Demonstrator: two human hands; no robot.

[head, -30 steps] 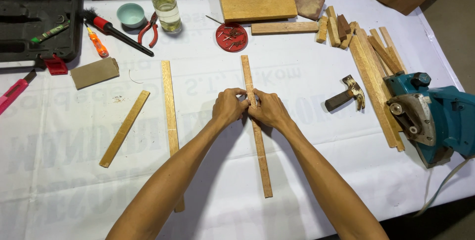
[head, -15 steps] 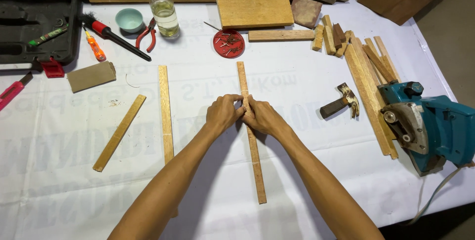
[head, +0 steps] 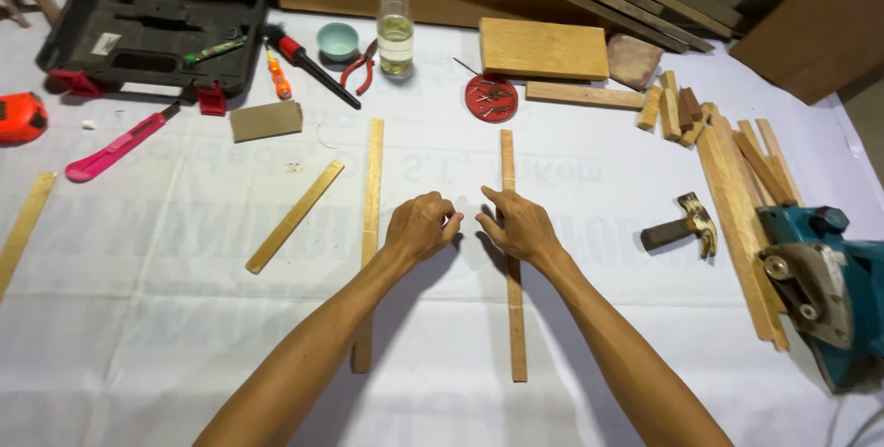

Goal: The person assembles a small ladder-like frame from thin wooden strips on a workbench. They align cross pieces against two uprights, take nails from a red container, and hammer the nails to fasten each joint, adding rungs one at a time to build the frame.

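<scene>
- Desk [head: 138,336] under white printed sheet.
- Right hand [head: 517,224] rests on long wood strip [head: 512,318], index tip pressing it; grip loose, clasping nothing.
- Left hand [head: 420,226] just beside, fingers curled, grip shut on nothing I can make out.
- Second strip [head: 369,226] and short strip [head: 295,217] lie left.
- Hammer [head: 680,224], circular saw [head: 829,290] right.
- Far edge: red dish [head: 491,97], glass bottle [head: 394,19], black tool case [head: 147,28], wood block [head: 543,48].

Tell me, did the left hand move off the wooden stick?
Yes. The left hand came away leftward from the middle strip, toward the neighbouring strip; the right hand stays on it.
</scene>
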